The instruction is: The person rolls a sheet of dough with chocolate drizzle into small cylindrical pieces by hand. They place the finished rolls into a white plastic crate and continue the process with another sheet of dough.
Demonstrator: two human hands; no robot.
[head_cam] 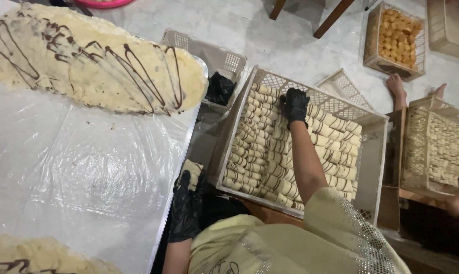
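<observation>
The left hand [186, 205] covers most of a rolled pastry piece [191, 169]; only its top end shows. The right hand [294, 105] hides the rolls beneath it in the plastic crate [371, 152]. The lower dough sheet [37, 256] is cut off by the bottom edge, the pink bowl [103, 3] by the top edge. A black object [219, 89] in the far crate [209, 50] cannot be identified. A nearby person's foot [396, 87] shows; the leg is hidden.
</observation>
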